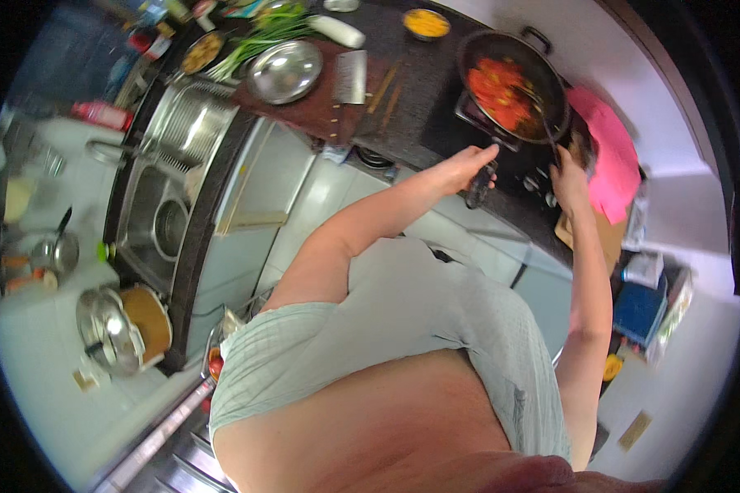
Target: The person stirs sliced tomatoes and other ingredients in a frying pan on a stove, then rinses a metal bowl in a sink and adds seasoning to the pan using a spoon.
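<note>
A dark wok (552, 77) stands on the stove (441, 120), holding chopped red tomato pieces (499, 92) with some yellow-green bits among them. My left hand (472, 169) grips the wok's black long handle (480, 190) at the counter's front edge. In my right hand (570, 179) is the handle of a cooking utensil (547, 126). Its head rests among the food at the right of the wok, partly hidden, so I cannot tell whether it is a spatula or a ladle. The stove knobs (533, 183) lie between my hands.
A bowl of yellow food (427, 24) sits behind the wok's left side. Further left are a cleaver (350, 77), chopsticks (383, 86), a metal lid (285, 72) and green onions (277, 31). Pink cloth (607, 148) lies right of the wok. A steel sink (151, 215) is at left.
</note>
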`<state>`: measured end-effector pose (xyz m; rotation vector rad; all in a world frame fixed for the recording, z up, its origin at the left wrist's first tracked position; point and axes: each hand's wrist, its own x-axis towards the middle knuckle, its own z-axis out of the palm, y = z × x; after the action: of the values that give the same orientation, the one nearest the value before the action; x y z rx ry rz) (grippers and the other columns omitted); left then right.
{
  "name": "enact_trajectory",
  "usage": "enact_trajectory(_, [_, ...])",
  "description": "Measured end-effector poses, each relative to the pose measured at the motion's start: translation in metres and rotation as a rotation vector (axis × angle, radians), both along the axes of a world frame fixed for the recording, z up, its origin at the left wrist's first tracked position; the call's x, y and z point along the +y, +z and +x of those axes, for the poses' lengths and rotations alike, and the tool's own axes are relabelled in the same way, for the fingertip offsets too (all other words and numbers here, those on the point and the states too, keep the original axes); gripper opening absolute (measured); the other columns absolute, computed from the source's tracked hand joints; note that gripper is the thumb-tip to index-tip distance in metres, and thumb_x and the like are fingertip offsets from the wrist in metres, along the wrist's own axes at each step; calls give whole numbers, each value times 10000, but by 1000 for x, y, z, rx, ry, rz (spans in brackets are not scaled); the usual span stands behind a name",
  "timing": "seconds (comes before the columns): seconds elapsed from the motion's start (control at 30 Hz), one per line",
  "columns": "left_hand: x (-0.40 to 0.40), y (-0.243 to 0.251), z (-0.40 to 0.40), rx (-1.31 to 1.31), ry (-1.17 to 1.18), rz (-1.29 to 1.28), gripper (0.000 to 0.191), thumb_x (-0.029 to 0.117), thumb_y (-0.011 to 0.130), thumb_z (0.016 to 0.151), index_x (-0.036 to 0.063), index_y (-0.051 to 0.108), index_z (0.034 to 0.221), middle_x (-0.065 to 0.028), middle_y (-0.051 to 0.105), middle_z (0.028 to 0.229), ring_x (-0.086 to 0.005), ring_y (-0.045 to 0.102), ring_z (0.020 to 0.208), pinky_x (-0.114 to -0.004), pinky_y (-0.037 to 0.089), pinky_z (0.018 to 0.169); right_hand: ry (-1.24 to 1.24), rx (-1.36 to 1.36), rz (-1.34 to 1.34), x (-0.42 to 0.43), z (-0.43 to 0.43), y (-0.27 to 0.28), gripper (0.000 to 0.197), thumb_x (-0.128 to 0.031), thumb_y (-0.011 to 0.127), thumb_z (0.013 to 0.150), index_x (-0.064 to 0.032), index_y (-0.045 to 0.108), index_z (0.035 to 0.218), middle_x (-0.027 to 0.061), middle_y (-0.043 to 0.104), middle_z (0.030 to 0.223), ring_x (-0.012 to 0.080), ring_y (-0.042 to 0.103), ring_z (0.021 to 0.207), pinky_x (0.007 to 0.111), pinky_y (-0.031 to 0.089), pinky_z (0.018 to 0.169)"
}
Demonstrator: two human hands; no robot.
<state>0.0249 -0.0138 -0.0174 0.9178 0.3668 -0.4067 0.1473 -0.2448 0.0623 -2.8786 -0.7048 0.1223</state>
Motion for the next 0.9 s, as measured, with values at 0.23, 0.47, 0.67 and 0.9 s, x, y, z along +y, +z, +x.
enact_trajectory(0.23, [146,-35,-52,100,489,-124,665,519,551,953,-45,397,1271,-284,575,1152,-394,638,1010,-511,564,863,-46,27,98,-14,-16,-32,580,-243,608,930,-94,384,1444,268,648,1124,412,643,1022,462,501,875])
enact_trajectory(0.47, [302,-57,-97,118,1130,-107,533,356,503,1014,-97,341,1242,-325,592,1053,-442,665,924,-521,607,776,-61,-19,130,5,-28,15,583,-205,617,947,-95,375,1466,240,654,1098,334,649,983,404,493,840])
enact_trajectory(0.67, [341,-87,-87,151,1167,-28,497,274,492,1019,-159,368,1230,-326,544,1118,-411,683,831,-466,642,665,106,-74,272,38,-35,72,505,-160,592,960,-77,433,1432,184,650,1131,293,637,1021,388,488,884])
enact_trajectory(0.9, [356,-79,-86,108,1243,57,315,81,424,993,-159,447,1196,-280,614,1055,-382,696,781,-423,659,648,199,55,332,76,-40,93,447,-140,587,952,-85,503,1387,176,674,1071,265,657,966,350,493,866])
